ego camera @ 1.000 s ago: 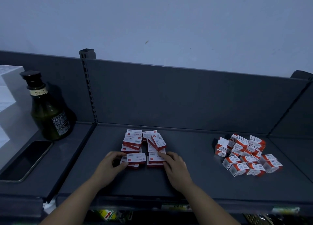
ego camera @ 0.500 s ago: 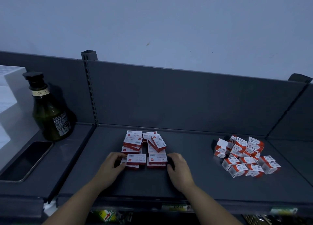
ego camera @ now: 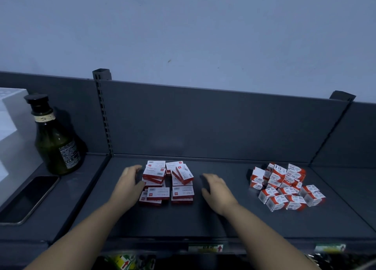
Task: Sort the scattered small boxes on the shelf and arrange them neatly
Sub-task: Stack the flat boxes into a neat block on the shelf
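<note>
Head view shows the flat red-and-white boxes (ego camera: 168, 180) on the shelf (ego camera: 203, 218) between two loose, empty hands: the left hand (ego camera: 130, 181) touches their left side, and the right hand (ego camera: 217, 190) is near their right side, not touching.

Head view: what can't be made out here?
Head view only:
- Print on the flat boxes: too small, blurred.
- Whether the left hand grips them: its back hides the fingertips.
- White carton: cut off by left edge.
- Goods under the shelf: dark, cut off by bottom edge.
</note>
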A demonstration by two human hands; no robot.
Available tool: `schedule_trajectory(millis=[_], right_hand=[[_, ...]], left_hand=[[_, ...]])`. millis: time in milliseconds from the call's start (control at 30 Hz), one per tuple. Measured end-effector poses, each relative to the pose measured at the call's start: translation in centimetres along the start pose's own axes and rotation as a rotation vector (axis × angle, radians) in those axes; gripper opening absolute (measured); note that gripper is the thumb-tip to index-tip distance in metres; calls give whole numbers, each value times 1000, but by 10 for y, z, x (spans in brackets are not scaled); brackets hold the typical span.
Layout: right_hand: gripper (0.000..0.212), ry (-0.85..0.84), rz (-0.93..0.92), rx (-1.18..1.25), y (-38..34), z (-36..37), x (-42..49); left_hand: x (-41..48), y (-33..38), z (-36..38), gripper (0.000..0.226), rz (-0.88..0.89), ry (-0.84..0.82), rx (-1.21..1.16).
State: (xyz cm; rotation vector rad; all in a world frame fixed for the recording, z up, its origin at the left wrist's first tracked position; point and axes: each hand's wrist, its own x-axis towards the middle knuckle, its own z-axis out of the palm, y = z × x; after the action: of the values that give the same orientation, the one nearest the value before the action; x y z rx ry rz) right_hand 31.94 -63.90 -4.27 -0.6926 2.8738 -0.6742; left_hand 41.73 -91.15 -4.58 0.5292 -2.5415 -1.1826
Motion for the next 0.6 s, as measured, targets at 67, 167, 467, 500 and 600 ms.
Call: schedule_trajectory(millis=[67,167,467,500,600], right_hand=[[58,14,4,-5,-4,-8,2],[58,33,-13,-13,-11,-16,5],[61,10,-59,-53,-35,-23,9],[62,8,-60,-60,-37,-23,10],[62,-10,-63,-73,-43,-25,9]], left_hand=[[5,14,-4,55,23,-16,82],[9,30,-6,63,45,-68,243],[10,47,-2,67,4,-128,296],[10,48,-3,67,4,-136,311],[10,49,-7,67,6,-154,359]])
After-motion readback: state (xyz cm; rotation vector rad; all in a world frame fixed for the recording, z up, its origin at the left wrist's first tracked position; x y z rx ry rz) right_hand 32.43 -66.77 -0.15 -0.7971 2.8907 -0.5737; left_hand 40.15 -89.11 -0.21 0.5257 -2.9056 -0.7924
